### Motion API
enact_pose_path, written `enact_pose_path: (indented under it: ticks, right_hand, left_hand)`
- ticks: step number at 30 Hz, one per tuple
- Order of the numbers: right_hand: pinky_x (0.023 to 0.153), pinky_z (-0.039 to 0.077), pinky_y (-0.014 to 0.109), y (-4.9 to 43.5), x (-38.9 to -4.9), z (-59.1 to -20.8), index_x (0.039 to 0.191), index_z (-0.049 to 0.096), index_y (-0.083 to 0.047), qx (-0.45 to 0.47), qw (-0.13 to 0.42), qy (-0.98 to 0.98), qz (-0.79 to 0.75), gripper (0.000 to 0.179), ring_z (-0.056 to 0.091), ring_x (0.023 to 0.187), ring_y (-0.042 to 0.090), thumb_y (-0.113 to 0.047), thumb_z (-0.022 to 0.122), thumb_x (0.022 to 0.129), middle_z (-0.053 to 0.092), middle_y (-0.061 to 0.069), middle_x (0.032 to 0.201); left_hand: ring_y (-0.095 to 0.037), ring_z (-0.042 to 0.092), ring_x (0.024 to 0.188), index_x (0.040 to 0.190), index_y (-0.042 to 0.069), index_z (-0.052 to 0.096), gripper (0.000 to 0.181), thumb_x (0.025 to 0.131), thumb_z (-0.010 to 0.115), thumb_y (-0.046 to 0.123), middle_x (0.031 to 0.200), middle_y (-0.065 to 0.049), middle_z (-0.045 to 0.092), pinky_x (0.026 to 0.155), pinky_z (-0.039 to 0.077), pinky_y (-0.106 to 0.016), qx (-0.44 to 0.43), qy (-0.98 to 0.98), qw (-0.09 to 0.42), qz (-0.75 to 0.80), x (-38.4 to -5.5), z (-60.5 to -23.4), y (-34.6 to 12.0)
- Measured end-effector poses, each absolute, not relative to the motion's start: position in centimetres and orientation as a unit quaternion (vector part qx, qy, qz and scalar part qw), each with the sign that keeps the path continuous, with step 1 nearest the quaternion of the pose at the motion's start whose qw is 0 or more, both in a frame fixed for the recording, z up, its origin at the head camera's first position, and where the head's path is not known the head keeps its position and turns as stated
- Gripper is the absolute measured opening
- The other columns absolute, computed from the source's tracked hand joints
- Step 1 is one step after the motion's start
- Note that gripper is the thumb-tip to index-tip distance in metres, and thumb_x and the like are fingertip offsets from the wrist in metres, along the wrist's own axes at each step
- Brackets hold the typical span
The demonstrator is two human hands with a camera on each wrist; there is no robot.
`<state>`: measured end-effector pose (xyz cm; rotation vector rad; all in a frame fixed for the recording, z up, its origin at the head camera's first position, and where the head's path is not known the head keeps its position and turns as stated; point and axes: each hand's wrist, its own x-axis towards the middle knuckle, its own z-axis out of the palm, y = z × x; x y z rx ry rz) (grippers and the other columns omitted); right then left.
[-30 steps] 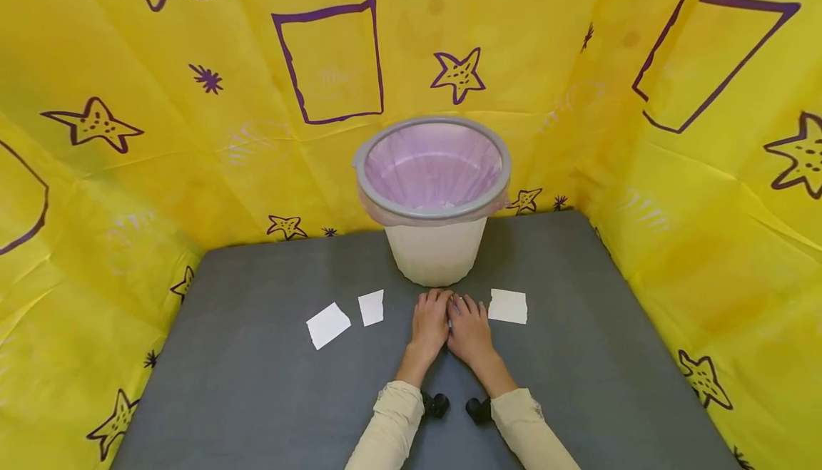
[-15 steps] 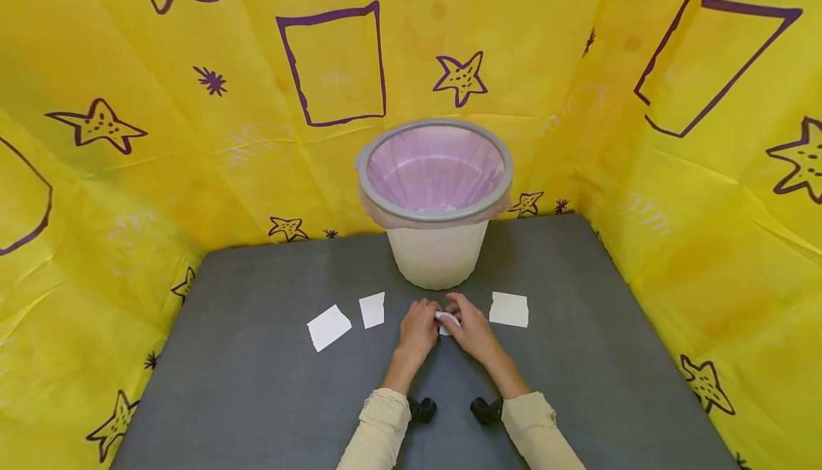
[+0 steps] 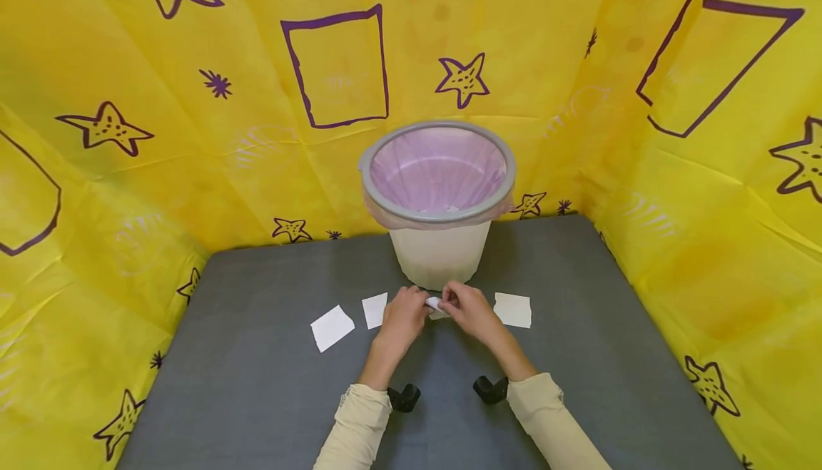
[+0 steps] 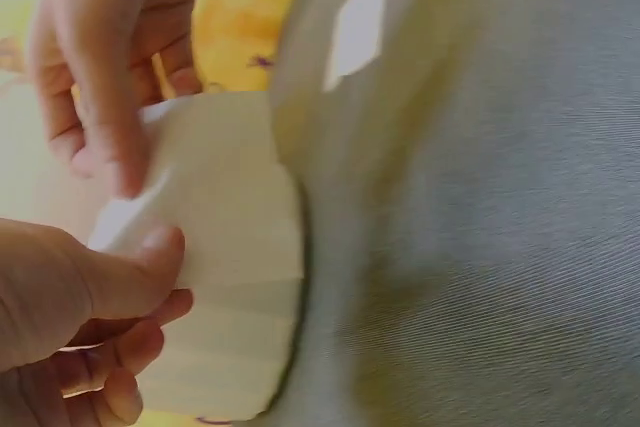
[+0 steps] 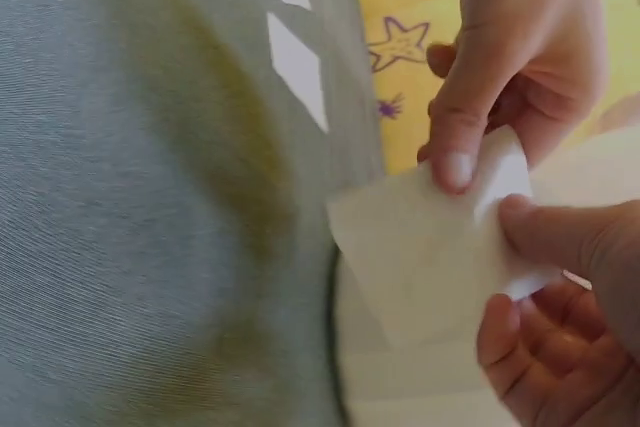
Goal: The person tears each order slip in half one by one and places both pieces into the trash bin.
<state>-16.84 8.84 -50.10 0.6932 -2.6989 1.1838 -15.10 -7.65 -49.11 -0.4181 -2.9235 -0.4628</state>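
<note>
Between both hands, just in front of the bin, is a piece of white paper (image 3: 434, 304). My left hand (image 3: 406, 314) pinches one side between thumb and fingers, and my right hand (image 3: 474, 312) pinches the other. Close up in the right wrist view, the paper (image 5: 410, 247) is creased where the two thumbs (image 5: 455, 169) press it, and its free part spreads away from them. In the left wrist view the same sheet (image 4: 230, 167) appears with a fold near the fingertips. The fingers behind the sheet are partly hidden.
Behind the hands stands a cream bin (image 3: 439, 252) with a grey rim and pinkish liner; white scraps show inside. Torn paper pieces lie on the grey table (image 3: 257, 384): two at left (image 3: 332, 329), one at right (image 3: 512, 310). Yellow patterned cloth (image 3: 244, 170) surrounds the table.
The hands, first close together over the table, have moved apart, the left shifting left. The paper between them has come into view and is now held up near the bin's base.
</note>
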Motion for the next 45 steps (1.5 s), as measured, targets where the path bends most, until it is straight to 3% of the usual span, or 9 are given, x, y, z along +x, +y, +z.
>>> enact_pose_path:
  ticks: [4,7,12,19,26,32,39,45]
  right_hand:
    - [0.058,0.040,0.020,8.8,-16.9,-47.8,0.081,0.061,-0.011,0.265,0.087,-0.888,0.367,0.012,0.046,0.062,0.005,-0.014,0.072,0.087,0.059,-0.002,0.070]
    - [0.059,0.044,0.021,9.1,-16.9,-44.6,0.084,0.067,-0.009,0.309,0.119,-0.864,0.378,0.006,0.051,0.063,0.007,-0.012,0.069,0.089,0.064,0.001,0.072]
    - [0.060,0.051,0.025,9.5,-17.1,-38.8,0.089,0.069,-0.004,0.353,0.172,-0.830,0.397,0.004,0.058,0.065,0.012,-0.006,0.065,0.091,0.068,0.006,0.077]
    - [0.058,0.044,0.021,9.4,-17.6,-34.1,0.092,0.067,-0.002,0.386,0.176,-0.820,0.384,0.008,0.050,0.061,0.007,-0.008,0.062,0.094,0.063,0.003,0.072]
    - [0.059,0.042,0.023,9.6,-19.1,-28.1,0.088,0.066,0.000,0.426,0.254,-0.784,0.375,0.006,0.050,0.064,0.013,-0.004,0.064,0.092,0.065,0.009,0.075]
    - [0.056,0.037,0.019,10.0,-19.5,-27.0,0.090,0.066,0.001,0.416,0.244,-0.783,0.393,0.007,0.045,0.061,0.010,-0.004,0.062,0.093,0.063,0.008,0.073]
    - [0.047,0.034,0.019,10.1,-19.1,-27.0,0.093,0.065,0.002,0.340,0.196,-0.787,0.476,0.009,0.039,0.050,0.009,-0.005,0.061,0.094,0.052,0.008,0.062]
    - [0.049,0.035,0.019,10.2,-19.0,-27.1,0.095,0.065,0.003,0.321,0.200,-0.794,0.475,0.011,0.040,0.052,0.010,-0.007,0.060,0.095,0.055,0.011,0.067]
  left_hand:
    - [-0.023,0.061,0.079,0.085,0.013,0.072,0.020,0.091,0.063,0.029,0.083,-0.003,0.066,0.058,0.048,-0.033,-0.150,-0.969,0.077,-0.182,-14.7,-46.7,-8.4]
    - [-0.022,0.060,0.079,0.086,0.012,0.071,0.021,0.094,0.059,0.028,0.082,-0.002,0.066,0.057,0.050,-0.033,-0.179,-0.960,0.137,-0.165,-14.1,-43.6,-8.7]
    - [-0.020,0.056,0.074,0.084,0.009,0.067,0.018,0.092,0.063,0.025,0.079,-0.003,0.062,0.054,0.050,-0.031,-0.220,-0.931,0.254,-0.146,-14.3,-38.2,-8.8]
    - [-0.020,0.059,0.078,0.088,0.007,0.071,0.011,0.089,0.067,0.018,0.083,-0.004,0.066,0.069,0.052,-0.031,-0.271,-0.890,0.292,-0.220,-15.6,-34.3,-9.5]
    - [-0.023,0.057,0.074,0.090,0.001,0.072,0.016,0.091,0.066,0.016,0.079,-0.009,0.065,0.070,0.049,-0.031,-0.326,-0.842,0.339,-0.263,-16.9,-28.8,-9.2]
    - [-0.024,0.057,0.076,0.090,0.001,0.073,0.014,0.090,0.067,0.013,0.082,-0.010,0.066,0.070,0.050,-0.030,-0.337,-0.835,0.358,-0.246,-17.2,-27.4,-8.7]
    - [-0.024,0.056,0.071,0.088,0.001,0.073,0.011,0.089,0.069,0.011,0.078,-0.010,0.065,0.064,0.051,-0.029,-0.354,-0.797,0.443,-0.211,-17.3,-27.6,-8.3]
    - [-0.022,0.053,0.070,0.087,0.000,0.072,0.011,0.087,0.070,0.011,0.076,-0.009,0.064,0.064,0.047,-0.027,-0.357,-0.785,0.436,-0.258,-17.0,-27.7,-8.2]
